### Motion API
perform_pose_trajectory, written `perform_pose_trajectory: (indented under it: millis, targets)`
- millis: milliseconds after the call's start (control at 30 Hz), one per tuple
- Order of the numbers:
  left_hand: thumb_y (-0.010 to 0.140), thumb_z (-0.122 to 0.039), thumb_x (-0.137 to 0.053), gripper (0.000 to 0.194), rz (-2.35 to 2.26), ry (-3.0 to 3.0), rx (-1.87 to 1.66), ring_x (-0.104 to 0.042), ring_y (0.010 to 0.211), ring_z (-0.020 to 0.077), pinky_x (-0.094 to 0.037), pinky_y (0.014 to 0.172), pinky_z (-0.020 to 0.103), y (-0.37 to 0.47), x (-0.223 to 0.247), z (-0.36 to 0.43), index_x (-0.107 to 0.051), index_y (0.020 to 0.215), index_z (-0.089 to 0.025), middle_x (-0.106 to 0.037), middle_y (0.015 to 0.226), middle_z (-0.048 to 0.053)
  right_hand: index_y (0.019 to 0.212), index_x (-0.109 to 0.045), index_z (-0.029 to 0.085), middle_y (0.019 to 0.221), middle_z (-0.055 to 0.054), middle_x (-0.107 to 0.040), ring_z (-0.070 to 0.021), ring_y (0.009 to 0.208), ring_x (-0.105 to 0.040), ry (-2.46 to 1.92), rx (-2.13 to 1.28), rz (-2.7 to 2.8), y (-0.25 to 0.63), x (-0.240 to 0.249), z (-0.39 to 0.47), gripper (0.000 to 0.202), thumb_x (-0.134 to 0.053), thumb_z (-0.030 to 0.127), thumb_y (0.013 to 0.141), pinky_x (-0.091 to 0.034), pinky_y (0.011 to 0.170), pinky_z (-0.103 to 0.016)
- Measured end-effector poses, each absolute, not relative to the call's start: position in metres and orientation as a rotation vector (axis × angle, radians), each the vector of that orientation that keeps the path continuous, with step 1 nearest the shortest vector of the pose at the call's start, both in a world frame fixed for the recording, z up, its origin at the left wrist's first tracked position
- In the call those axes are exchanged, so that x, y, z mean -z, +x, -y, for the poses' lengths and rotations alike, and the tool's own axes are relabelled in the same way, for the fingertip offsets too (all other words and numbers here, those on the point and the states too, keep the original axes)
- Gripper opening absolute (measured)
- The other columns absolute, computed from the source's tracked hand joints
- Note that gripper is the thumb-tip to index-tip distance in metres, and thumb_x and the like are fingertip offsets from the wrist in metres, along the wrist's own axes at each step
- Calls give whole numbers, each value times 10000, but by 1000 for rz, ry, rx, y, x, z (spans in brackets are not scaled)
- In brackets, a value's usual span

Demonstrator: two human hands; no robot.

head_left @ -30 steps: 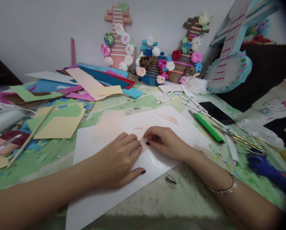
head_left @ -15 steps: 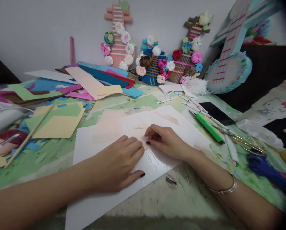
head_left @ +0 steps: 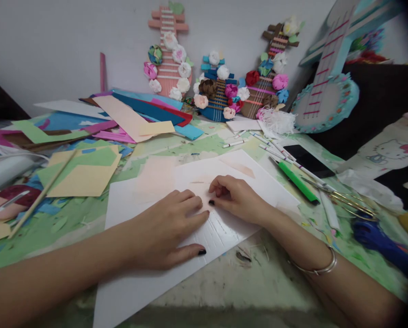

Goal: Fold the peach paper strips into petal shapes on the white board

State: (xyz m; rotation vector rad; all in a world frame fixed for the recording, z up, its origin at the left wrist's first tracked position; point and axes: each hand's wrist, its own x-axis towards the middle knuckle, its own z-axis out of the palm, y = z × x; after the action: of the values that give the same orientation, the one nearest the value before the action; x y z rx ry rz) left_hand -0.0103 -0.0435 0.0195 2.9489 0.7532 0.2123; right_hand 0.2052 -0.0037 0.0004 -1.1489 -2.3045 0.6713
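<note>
A: What is being worked on?

B: A white board (head_left: 131,291) is being supported by the desk (head_left: 186,296), from the middle of the frame down to its bottom edge. Raised, shiny streaks (head_left: 220,228) are being borne on its near part; of what they are made cannot be told.

A: How is the board being handled?

B: By the left hand (head_left: 171,232) it is being covered from above, the fingers loosely bent, the thumb set wide apart, and nothing being seen in the grasp. Presumably the board is being steadied that way.

A: And the right hand (head_left: 236,200)?

B: It is being held just right of the left one, its fingers curled and its thumb drawn in narrowly, as suits a small grip. Whether anything thin is being pinched cannot be told.

A: What is being placed nearest?

B: The board's upper-left edge is being overlapped by pale pink paper (head_left: 156,175), probably put there for easy reach.

A: And farther out?

B: At the right of the frame, a green-handled tool (head_left: 294,180) and gold-handled scissors (head_left: 349,198) are being grouped, perhaps within the right hand's reach. At the left, yellow sheets (head_left: 84,182) are being crossed by a wooden stick (head_left: 43,194), likely set aside to spare the middle. Along the top, flower-trimmed instruments (head_left: 167,68) are being propped upright, seemingly out of the way.
</note>
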Motion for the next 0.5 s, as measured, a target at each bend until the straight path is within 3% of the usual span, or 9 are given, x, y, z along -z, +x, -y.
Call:
perform_pose_trajectory:
  millis: [167, 333, 500]
  targets:
    - [836, -456, -532, 386, -759, 2943, -241, -477, 959, 291, -405, 823, 438, -10, -20, 44, -550, 1088, -165, -550, 1022, 135, 844, -578, 191, 820, -17, -578, -160, 811, -510, -1234, -656, 2258, 208, -3, 3, 96, -613, 167, 758, -379, 748, -302]
    - [825, -462, -540, 409, -763, 2928, -224, -472, 959, 294, -400, 828, 445, -9, -19, 45, -543, 1100, -159, -542, 1033, 134, 966, -545, 239, 1068, -53, -506, -243, 1057, -425, -1317, -651, 2278, 204, -8, 13, 264, -635, 220, 718, -335, 894, -415]
    - [832, -458, -535, 380, -774, 2932, -218, -470, 964, 292, -393, 836, 449, -10, -20, 45, -548, 1077, -168, -541, 1043, 132, 968, -527, 249, 1115, -57, -465, -279, 1126, -369, -1429, -644, 2229, 205, -8, 11, 322, -634, 178, 673, -315, 912, -454]
